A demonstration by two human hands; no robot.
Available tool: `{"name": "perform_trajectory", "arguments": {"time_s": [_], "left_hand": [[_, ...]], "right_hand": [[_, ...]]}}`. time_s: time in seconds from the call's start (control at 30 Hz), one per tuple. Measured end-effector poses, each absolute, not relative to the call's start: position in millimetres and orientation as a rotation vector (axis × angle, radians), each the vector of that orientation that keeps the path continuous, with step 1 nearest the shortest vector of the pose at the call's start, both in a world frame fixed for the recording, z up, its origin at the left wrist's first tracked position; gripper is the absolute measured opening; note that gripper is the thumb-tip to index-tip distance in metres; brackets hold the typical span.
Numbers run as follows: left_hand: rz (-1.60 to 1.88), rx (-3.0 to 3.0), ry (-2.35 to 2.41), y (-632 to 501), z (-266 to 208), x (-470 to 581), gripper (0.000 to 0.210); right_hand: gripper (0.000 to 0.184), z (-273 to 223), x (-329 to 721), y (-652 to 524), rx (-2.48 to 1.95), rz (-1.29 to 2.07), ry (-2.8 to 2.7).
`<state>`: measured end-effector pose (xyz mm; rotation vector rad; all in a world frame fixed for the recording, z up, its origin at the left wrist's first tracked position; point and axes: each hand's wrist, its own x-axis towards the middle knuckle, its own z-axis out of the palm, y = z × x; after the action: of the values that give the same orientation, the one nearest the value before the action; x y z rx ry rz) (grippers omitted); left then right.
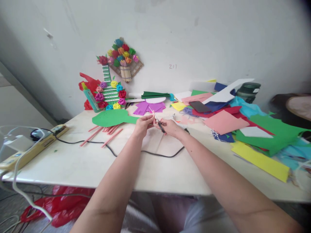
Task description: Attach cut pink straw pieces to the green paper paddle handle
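Note:
In the middle of the table my right hand [171, 127] is closed round the dark handles of a pair of scissors [160, 127]. Its thin blades point up and away to the left. My left hand [145, 124] meets it there, fingers pinched together. Whatever sits between those fingertips is too small to make out; a bit of pink shows near them. Just left of it lies a green paddle-shaped cutout [110, 117], its narrow end reaching to the left hand. Pink rolled paper sticks [112, 137] lie under and in front of the cutout. Purple paper [145, 108] is behind the hands.
A black cable [160, 155] crosses the table before my hands. Left stand a power strip [36, 147], a glue bottle [90, 97] and a flower-decorated paper guitar [110, 87]. Coloured sheets [225, 122], a phone [199, 106] and a dark jar [248, 91] crowd the right.

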<state>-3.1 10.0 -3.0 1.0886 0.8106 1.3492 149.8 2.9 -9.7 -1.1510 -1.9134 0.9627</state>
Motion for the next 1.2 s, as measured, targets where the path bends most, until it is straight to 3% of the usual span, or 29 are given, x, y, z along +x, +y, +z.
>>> {"name": "perform_trajectory", "arguments": {"time_s": [0.4,1.2], "left_hand": [[1.384,1.045,0.781,10,-4,1,0.034],[1.448,1.161,0.852,12,-3,1,0.028]], "right_hand": [[0.037,-12,151,6,-1.213,0.746,-1.986],[0.037,-2,146,-5,-1.307,0.636,-2.017]]}}
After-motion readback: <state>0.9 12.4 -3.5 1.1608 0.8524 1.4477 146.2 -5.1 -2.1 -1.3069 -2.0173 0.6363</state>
